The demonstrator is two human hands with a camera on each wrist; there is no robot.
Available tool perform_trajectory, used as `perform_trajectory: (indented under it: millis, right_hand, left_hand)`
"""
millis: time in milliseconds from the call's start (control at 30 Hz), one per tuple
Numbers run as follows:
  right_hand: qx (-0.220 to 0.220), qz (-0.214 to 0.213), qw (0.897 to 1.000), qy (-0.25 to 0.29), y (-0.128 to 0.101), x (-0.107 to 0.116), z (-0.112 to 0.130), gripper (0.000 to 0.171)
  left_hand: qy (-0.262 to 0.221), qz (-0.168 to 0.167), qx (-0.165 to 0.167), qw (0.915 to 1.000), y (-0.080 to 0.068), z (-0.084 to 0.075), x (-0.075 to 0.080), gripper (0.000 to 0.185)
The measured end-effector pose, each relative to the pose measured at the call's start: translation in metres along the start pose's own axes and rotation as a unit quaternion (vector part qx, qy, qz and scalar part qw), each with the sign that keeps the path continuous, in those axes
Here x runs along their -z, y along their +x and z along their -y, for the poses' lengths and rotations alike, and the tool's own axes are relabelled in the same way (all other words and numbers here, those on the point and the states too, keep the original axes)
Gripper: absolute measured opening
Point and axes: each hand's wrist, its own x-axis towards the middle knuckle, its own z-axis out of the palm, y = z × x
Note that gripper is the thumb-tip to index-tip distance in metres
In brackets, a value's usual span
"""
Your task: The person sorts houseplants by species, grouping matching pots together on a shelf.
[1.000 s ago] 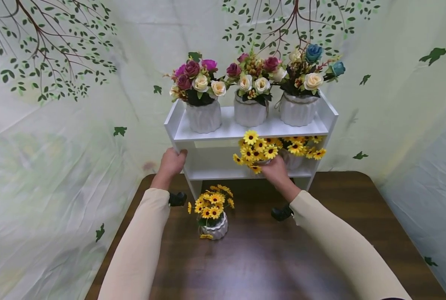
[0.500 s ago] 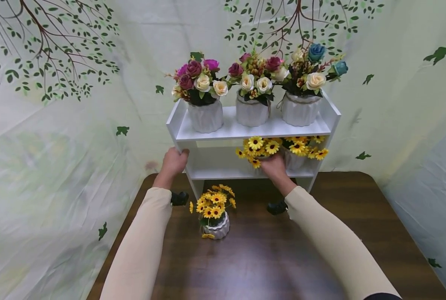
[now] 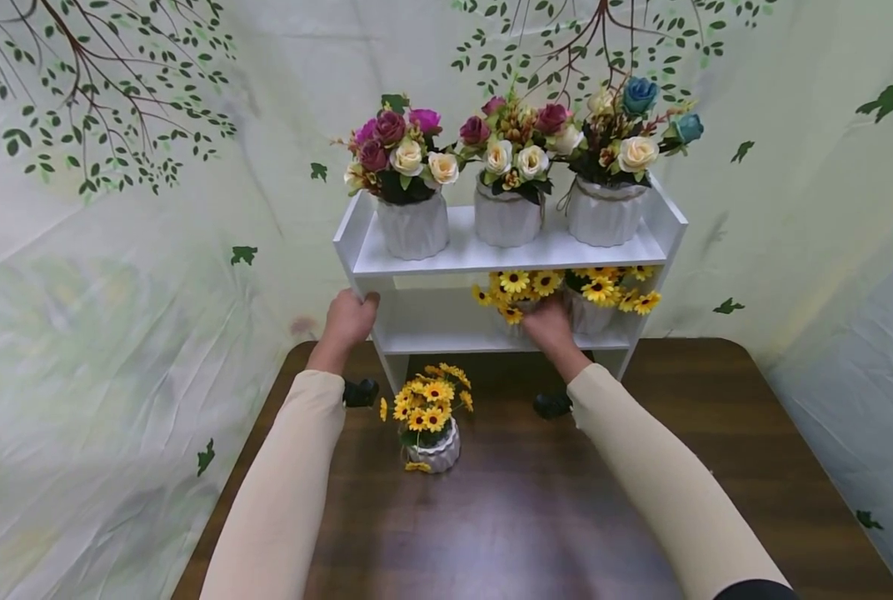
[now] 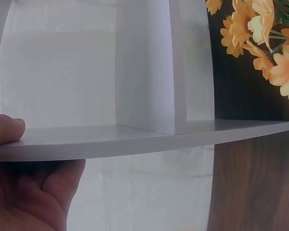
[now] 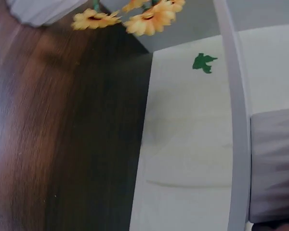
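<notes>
My left hand (image 3: 349, 321) grips the left side panel of a white two-tier shelf (image 3: 416, 267); in the left wrist view its thumb lies on one face of the panel (image 4: 111, 148) and the fingers on the other. My right hand (image 3: 547, 323) holds a white ribbed pot (image 5: 275, 166) of yellow daisies (image 3: 516, 283) at the lower tier, its blooms just under the upper board. The hand and the blooms hide most of that pot in the head view. Right beside it on the same tier is another daisy pot (image 3: 591, 317).
On the upper tier stand three white pots of artificial roses, the left pot (image 3: 412, 227), the middle one (image 3: 508, 218) and the right one (image 3: 606, 214). Another daisy pot (image 3: 437, 454) stands on the brown table (image 3: 536, 500) before the shelf. A leaf-printed cloth (image 3: 154, 333) hangs behind.
My right hand has brought the daisy pot down and back into the lower tier, so its blooms now sit beneath the upper board. The left hand keeps its grip on the side panel.
</notes>
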Motion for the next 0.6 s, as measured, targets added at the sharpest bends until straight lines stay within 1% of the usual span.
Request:
perform_trajectory:
  millis: [67, 133, 167, 200, 233, 267, 300, 333, 367, 400, 433, 467, 500, 533, 600]
  right_hand:
    - [-0.002, 0.011, 1.000, -0.001, -0.006, 0.001, -0.002, 0.065]
    - [0.008, 0.001, 1.000, -0.007, -0.017, 0.000, -0.004, 0.069]
    - [0.019, -0.016, 1.000, -0.008, -0.024, -0.002, -0.005, 0.069]
    - [0.034, -0.043, 0.998, -0.009, -0.032, -0.005, -0.008, 0.066]
    - [0.055, -0.080, 0.995, -0.006, -0.041, -0.009, -0.011, 0.062]
    - [0.083, -0.122, 0.989, 0.004, -0.049, -0.015, -0.015, 0.057]
    - [0.109, -0.164, 0.980, 0.018, -0.058, -0.021, -0.019, 0.047]
    - [0.134, -0.204, 0.969, 0.034, -0.068, -0.029, -0.024, 0.038]
    - [0.153, -0.234, 0.959, 0.049, -0.077, -0.038, -0.028, 0.031]
    - [0.165, -0.253, 0.951, 0.064, -0.087, -0.048, -0.033, 0.026]
    - [0.168, -0.258, 0.948, 0.079, -0.096, -0.058, -0.037, 0.023]
    - [0.159, -0.249, 0.951, 0.093, -0.105, -0.069, -0.041, 0.021]
    - [0.139, -0.233, 0.957, 0.099, -0.114, -0.079, -0.044, 0.021]
    - [0.116, -0.211, 0.965, 0.101, -0.122, -0.089, -0.049, 0.023]
    - [0.056, -0.161, 0.982, 0.084, -0.137, -0.108, -0.059, 0.028]
  left_hand:
    - [0.001, -0.002, 0.001, 1.0000, 0.000, 0.000, 0.001, 0.050]
    - [0.002, -0.005, 0.002, 1.0000, 0.000, 0.000, 0.001, 0.050]
    - [0.003, -0.006, 0.003, 1.0000, -0.001, -0.001, 0.002, 0.049]
    - [0.002, -0.006, 0.004, 1.0000, -0.001, -0.001, 0.002, 0.049]
    - [0.002, -0.007, 0.004, 1.0000, -0.001, -0.001, 0.002, 0.049]
    - [0.002, -0.008, 0.004, 1.0000, -0.001, -0.001, 0.002, 0.049]
    - [0.001, -0.008, 0.004, 1.0000, -0.001, -0.002, 0.002, 0.049]
    - [-0.001, -0.008, 0.003, 1.0000, -0.001, -0.002, 0.001, 0.048]
    - [-0.003, -0.009, 0.001, 1.0000, -0.001, -0.003, 0.001, 0.048]
    - [-0.005, -0.008, 0.000, 1.0000, -0.001, -0.003, 0.001, 0.048]
    - [-0.006, -0.008, -0.001, 0.9999, -0.001, -0.003, 0.000, 0.049]
    - [-0.009, -0.008, -0.002, 0.9999, -0.001, -0.003, 0.000, 0.049]
    - [-0.012, -0.006, -0.001, 0.9999, -0.001, -0.003, 0.000, 0.049]
    - [-0.014, -0.006, 0.000, 0.9999, -0.001, -0.002, -0.001, 0.048]
    - [-0.016, -0.002, 0.005, 0.9999, -0.002, -0.001, -0.001, 0.049]
